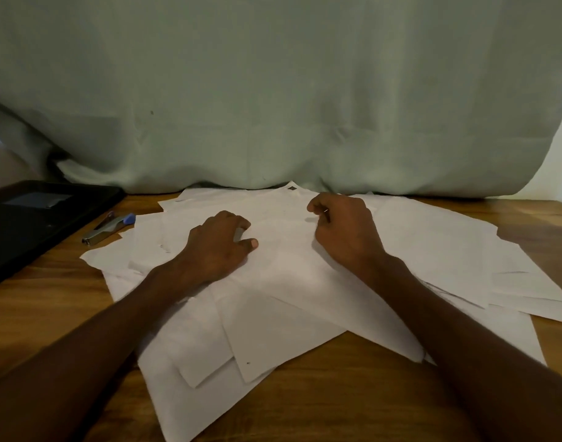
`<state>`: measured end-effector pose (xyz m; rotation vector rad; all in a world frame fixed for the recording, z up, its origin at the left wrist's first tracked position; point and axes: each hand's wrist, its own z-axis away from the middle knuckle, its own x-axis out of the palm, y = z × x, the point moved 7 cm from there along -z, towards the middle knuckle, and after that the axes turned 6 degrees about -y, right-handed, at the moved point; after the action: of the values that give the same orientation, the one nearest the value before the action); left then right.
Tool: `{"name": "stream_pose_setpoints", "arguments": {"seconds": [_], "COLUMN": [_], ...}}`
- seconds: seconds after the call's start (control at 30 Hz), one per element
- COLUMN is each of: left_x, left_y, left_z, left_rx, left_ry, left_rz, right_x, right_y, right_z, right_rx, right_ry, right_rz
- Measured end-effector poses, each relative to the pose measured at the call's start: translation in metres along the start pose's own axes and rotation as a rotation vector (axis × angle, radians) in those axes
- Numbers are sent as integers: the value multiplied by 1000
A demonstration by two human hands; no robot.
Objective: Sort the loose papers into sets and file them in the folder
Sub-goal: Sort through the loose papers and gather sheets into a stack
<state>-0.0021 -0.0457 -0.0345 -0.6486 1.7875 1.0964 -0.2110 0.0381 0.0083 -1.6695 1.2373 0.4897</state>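
Note:
Several loose white papers point(305, 275) lie overlapping in a messy spread across the middle of the wooden table point(353, 393). My left hand point(220, 247) rests on the sheets left of centre, knuckles up and fingers curled under, with the thumb pointing right. My right hand point(345, 228) sits over the far middle of the spread with its fingers curled in; I see nothing held in it. A black folder point(34, 218) lies shut at the table's left edge, apart from both hands.
A metal stapler with a blue end point(109, 228) lies between the folder and the papers. A pale green cloth point(273, 90) hangs behind the table and touches its far edge. Bare wood shows near me and at the far right.

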Motion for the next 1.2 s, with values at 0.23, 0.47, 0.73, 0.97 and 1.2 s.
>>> {"name": "stream_pose_setpoints", "arguments": {"seconds": [0.23, 0.47, 0.73, 0.97, 1.2], "left_x": [-8, 0, -18, -5, -22], "left_y": [1, 6, 16, 8, 12], "left_z": [2, 4, -23, -14, -2], "left_rx": [12, -30, -57, 20, 88], "left_ry": [107, 31, -249, 48, 228], "left_rz": [92, -15, -64, -226, 20], "right_x": [18, 24, 13, 15, 12], "right_y": [37, 30, 27, 46, 28], "right_z": [2, 1, 5, -2, -9], "right_rx": [153, 148, 186, 263, 257], "right_ry": [-396, -384, -303, -311, -193], "right_rz": [361, 300, 351, 149, 4]}}
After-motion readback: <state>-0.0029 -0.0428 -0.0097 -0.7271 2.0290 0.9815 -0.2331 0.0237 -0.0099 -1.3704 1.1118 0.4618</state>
